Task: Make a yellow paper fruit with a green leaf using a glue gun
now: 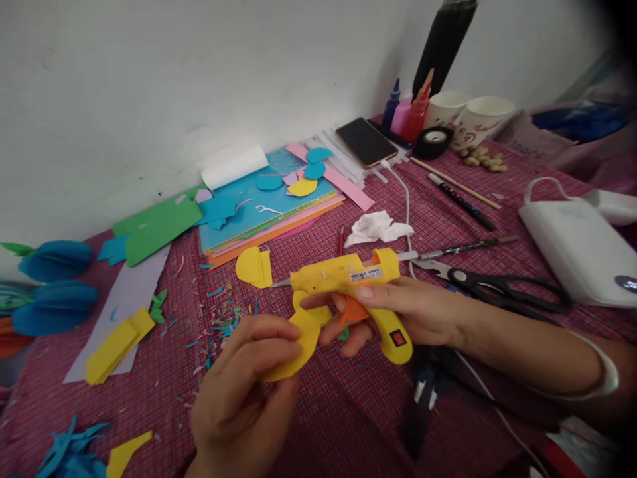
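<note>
A yellow hot glue gun [333, 273] with an orange trigger is gripped in my right hand [398, 305], its nozzle pointing left. My left hand [253, 372] pinches a yellow paper piece [303, 345] with a rounded edge, just below the gun's nozzle. Part of that piece is hidden behind my fingers and the gun. Beyond the nozzle tip, a folded yellow paper half-round [253, 267] lies on the checked cloth.
Stacked coloured paper [239, 229] lies by the wall. Scissors [507, 285], a marker [460, 202], a phone [367, 141] and a white power bank [577, 245] are on the right. Blue paper balls [54, 309] sit left, with paper scraps [229, 325] nearer the middle.
</note>
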Action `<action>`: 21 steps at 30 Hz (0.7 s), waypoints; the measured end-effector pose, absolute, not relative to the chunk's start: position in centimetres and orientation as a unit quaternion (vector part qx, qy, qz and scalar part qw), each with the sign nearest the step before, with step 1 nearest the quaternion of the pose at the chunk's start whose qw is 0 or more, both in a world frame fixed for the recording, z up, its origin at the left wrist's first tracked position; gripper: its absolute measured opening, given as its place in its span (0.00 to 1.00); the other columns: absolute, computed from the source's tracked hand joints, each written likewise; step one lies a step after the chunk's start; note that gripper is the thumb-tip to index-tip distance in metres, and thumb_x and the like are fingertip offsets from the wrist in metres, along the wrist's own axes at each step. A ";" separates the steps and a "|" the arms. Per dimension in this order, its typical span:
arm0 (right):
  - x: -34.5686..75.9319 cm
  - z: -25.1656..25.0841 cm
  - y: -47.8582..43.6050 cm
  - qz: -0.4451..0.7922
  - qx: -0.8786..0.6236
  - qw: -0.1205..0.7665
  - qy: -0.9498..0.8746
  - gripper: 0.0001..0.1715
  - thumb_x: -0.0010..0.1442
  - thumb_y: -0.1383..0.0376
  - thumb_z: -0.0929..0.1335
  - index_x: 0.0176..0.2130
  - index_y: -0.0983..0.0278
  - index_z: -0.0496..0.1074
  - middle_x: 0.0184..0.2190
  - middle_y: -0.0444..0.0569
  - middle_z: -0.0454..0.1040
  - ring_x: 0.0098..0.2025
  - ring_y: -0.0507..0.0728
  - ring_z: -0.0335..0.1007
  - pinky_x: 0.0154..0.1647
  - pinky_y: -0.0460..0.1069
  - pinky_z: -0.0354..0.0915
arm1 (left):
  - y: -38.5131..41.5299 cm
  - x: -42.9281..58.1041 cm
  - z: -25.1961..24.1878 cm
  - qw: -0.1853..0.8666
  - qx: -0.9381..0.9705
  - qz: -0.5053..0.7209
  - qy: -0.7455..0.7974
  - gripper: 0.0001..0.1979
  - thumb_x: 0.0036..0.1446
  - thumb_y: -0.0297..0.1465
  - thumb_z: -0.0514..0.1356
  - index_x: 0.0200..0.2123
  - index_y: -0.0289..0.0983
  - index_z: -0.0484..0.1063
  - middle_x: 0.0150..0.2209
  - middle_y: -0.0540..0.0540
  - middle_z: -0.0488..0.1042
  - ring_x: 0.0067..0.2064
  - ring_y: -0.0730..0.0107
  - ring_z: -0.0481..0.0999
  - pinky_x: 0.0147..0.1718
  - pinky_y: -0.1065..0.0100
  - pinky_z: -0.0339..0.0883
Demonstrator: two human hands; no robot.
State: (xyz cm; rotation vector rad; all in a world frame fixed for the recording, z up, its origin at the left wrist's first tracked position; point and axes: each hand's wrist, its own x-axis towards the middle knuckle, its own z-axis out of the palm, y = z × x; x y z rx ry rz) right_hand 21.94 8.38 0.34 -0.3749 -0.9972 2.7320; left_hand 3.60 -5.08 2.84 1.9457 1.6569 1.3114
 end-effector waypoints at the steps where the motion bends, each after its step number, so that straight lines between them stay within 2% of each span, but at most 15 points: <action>1: 21.9 0.4 8.4 0.926 -0.124 0.109 -0.340 0.17 0.58 0.55 0.73 0.38 0.67 0.75 0.47 0.56 0.76 0.42 0.54 0.78 0.41 0.46 0.74 | -5.1 3.7 2.9 0.133 0.677 0.455 0.563 0.16 0.55 0.14 0.55 0.38 0.41 0.69 0.40 0.51 0.72 0.42 0.74 0.74 0.39 0.71 0.71; 5: 22.0 0.4 8.6 0.919 -0.131 0.126 -0.349 0.15 0.58 0.57 0.73 0.37 0.68 0.75 0.39 0.53 0.79 0.42 0.53 0.78 0.45 0.46 0.73 | -4.7 3.9 2.8 0.125 0.681 0.467 0.550 0.16 0.53 0.15 0.55 0.39 0.40 0.69 0.41 0.50 0.73 0.43 0.73 0.74 0.40 0.71 0.72; 8: 22.1 0.2 8.8 0.916 -0.131 0.145 -0.351 0.16 0.58 0.57 0.73 0.36 0.69 0.74 0.42 0.54 0.79 0.40 0.54 0.79 0.41 0.46 0.75 | -4.5 3.8 2.5 0.145 0.656 0.487 0.558 0.14 0.52 0.15 0.55 0.36 0.39 0.68 0.40 0.48 0.73 0.42 0.71 0.75 0.37 0.71 0.72; 12: 21.9 -0.2 8.8 0.929 -0.110 0.123 -0.332 0.17 0.59 0.56 0.72 0.36 0.68 0.72 0.47 0.55 0.77 0.35 0.53 0.80 0.32 0.45 0.76 | -4.4 3.5 2.0 0.138 0.664 0.479 0.556 0.13 0.51 0.15 0.55 0.35 0.38 0.68 0.41 0.47 0.73 0.43 0.70 0.74 0.38 0.70 0.72; 21: 21.0 -1.1 8.3 0.940 -0.071 0.105 -0.318 0.19 0.58 0.54 0.72 0.40 0.67 0.76 0.39 0.52 0.79 0.39 0.52 0.78 0.41 0.46 0.75 | -3.8 2.8 1.3 -0.026 0.780 0.388 0.490 0.12 0.50 0.16 0.58 0.35 0.37 0.68 0.42 0.45 0.74 0.45 0.65 0.75 0.43 0.62 0.73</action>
